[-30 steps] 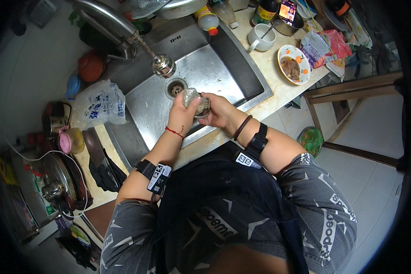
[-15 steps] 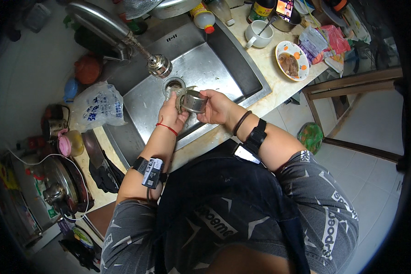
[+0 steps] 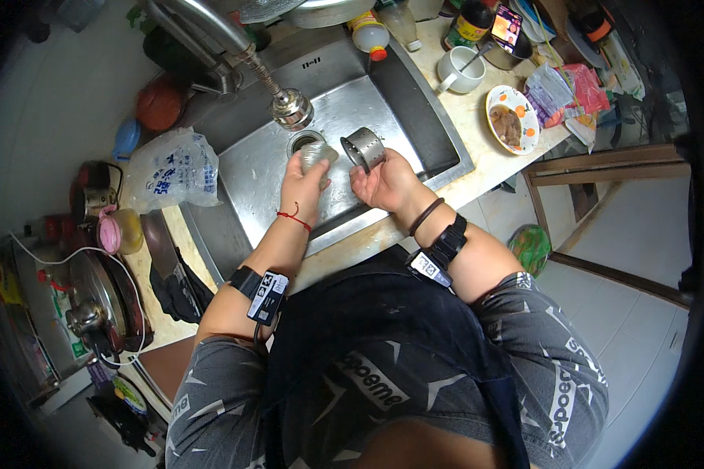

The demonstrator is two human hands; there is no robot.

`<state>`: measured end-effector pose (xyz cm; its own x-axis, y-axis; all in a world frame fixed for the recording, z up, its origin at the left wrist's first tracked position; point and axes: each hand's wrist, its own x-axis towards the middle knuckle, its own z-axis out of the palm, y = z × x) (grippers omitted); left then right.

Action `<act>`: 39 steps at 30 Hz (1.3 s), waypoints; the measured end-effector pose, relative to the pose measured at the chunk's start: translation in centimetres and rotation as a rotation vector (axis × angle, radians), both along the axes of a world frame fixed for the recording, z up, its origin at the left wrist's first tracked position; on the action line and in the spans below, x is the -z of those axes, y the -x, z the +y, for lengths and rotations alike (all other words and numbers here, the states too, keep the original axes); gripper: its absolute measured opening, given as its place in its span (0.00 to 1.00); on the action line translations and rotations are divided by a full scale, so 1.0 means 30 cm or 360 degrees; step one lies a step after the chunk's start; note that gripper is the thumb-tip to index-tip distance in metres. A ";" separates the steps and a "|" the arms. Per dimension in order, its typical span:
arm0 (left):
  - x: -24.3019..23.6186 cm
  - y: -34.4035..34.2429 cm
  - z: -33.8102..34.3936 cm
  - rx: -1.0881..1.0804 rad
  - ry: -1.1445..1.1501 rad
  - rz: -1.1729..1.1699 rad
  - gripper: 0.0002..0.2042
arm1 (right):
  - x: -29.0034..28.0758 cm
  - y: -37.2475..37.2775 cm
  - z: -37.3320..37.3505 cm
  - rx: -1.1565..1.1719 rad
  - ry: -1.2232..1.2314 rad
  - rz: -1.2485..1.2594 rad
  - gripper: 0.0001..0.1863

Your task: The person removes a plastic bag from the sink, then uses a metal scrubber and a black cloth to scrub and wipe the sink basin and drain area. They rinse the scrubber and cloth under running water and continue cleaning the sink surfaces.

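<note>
Over the stainless steel sink (image 3: 352, 109), my right hand (image 3: 389, 184) holds a perforated metal sink strainer (image 3: 365, 147), tipped so its rim faces left. Its fingers curl around the strainer's lower side. To its left, my left hand (image 3: 300, 184) is closed on a pale, ribbed, mesh-like scrubber (image 3: 318, 155); its exact kind is hard to make out. The two held things are apart. Just beyond my left hand lies the round drain opening (image 3: 305, 139), partly hidden by the scrubber. The tap's metal spout head (image 3: 292, 111) hangs above the drain.
A crumpled clear plastic bag (image 3: 176, 172) lies on the sink's left edge. Along the right counter stand a white mug (image 3: 460, 74) with a spoon and a patterned bowl (image 3: 527, 117) holding brown food. A bottle with a red cap (image 3: 377, 53) lies at the sink's far edge.
My hands have moved apart. The strainer has gone right and up, away from the scrubber, and turned so its rim shows. The scrubber stays in my left hand, near the drain.
</note>
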<state>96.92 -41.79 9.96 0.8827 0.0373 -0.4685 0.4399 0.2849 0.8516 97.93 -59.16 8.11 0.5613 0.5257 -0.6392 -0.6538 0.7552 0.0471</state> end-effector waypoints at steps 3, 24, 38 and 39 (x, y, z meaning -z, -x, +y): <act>0.011 0.004 0.000 0.0105 0.0605 -0.0058 0.19 | -0.005 0.009 -0.006 -0.0169 -0.0313 -0.0097 0.22; 0.050 -0.041 0.008 0.0391 -0.0960 -0.0123 0.19 | -0.062 0.005 0.036 -0.0391 0.0918 -0.0651 0.30; 0.188 -0.022 0.191 0.0622 -0.1691 -0.0414 0.16 | -0.043 -0.029 0.029 -0.0563 0.1221 -0.0354 0.21; 0.209 -0.019 0.234 0.0614 -0.1711 -0.0364 0.16 | -0.038 -0.035 0.021 -0.0549 0.1188 -0.0332 0.19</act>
